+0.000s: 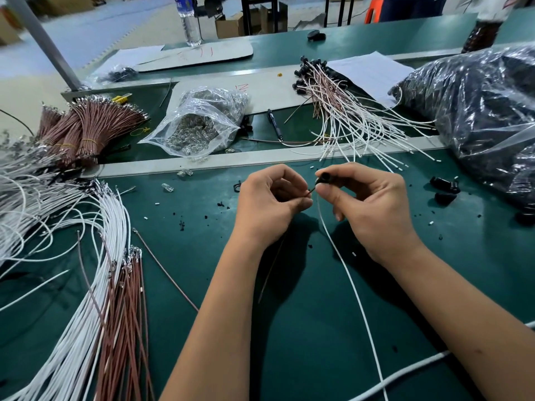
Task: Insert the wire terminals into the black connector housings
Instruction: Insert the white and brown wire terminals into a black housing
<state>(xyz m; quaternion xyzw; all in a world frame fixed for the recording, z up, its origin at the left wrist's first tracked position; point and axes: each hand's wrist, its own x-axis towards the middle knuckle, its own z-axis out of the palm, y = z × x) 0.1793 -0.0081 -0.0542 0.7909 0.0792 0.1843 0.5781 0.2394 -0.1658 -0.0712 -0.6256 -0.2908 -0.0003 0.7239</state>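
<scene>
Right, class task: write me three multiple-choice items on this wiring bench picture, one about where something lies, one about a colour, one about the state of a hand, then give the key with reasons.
1. Where does the clear bag of small clear parts lie?
A. Beyond the hands, left of centre, on the table
B. Under the right wrist
C. On the floor

2. What colour is the wire hanging from the connector housing?
A. Yellow
B. White
C. Blue

3. What is the right hand doing?
A. Lying flat on the table
B. Pinching the black housing
C. Holding the pen

Key:
1 A, the bag sits on the green table past the grey strip.
2 B, a white wire runs down from the housing toward the near edge.
3 B, thumb and fingers close on the housing, while the left hand pinches a brown wire toward it.
</scene>
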